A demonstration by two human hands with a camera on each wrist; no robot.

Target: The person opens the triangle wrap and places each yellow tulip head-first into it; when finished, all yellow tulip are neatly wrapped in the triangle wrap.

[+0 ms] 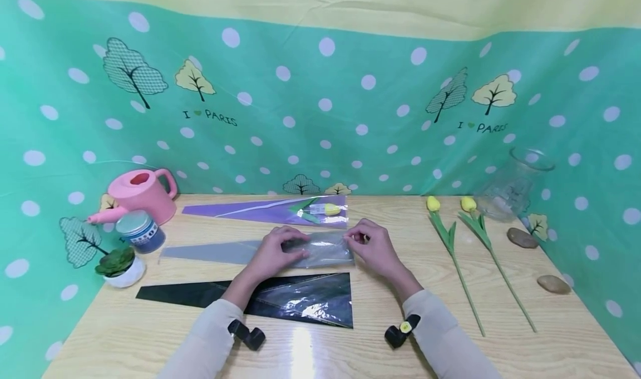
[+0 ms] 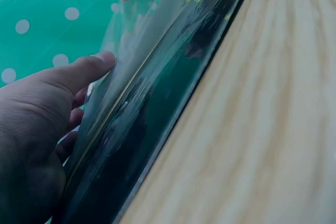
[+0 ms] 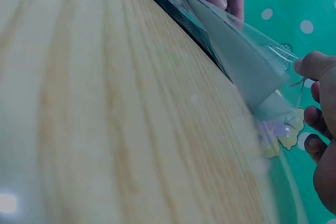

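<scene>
Hands both on grey sleeve (image 1: 260, 251), mid-table between purple sleeve (image 1: 265, 209) and black sleeve (image 1: 280, 298). Left hand (image 1: 274, 251) and right hand (image 1: 373, 248) pinch wide end. Risk: slick film slips from pinch, layers cling shut, hard pull tears seam.

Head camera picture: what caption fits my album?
Two hands pinch a grey plastic sleeve beside yellow tulips.
</scene>
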